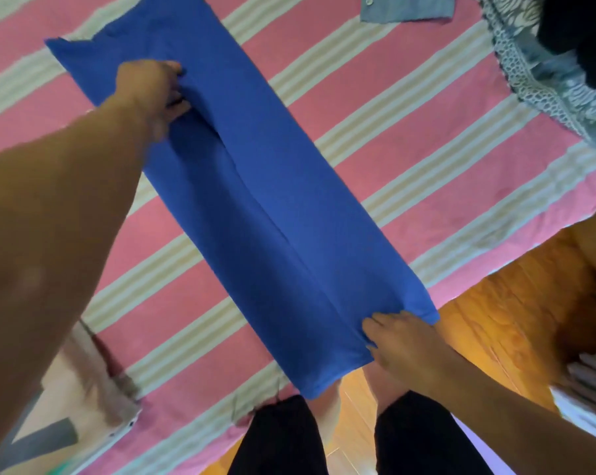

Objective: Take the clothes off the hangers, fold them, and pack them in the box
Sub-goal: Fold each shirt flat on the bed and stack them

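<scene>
Your left hand (152, 94) pinched the blue garment's (255, 200) inner flap while your right hand (399, 344) pinched its hem, squaring the fold on the bed (409, 149).

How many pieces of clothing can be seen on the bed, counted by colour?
Blue: 1, the blue garment, with the left hand and right hand on it
Grey-blue: 1, the buttoned piece, partly out of frame
Black: 1, the dark item
Total: 3
</scene>
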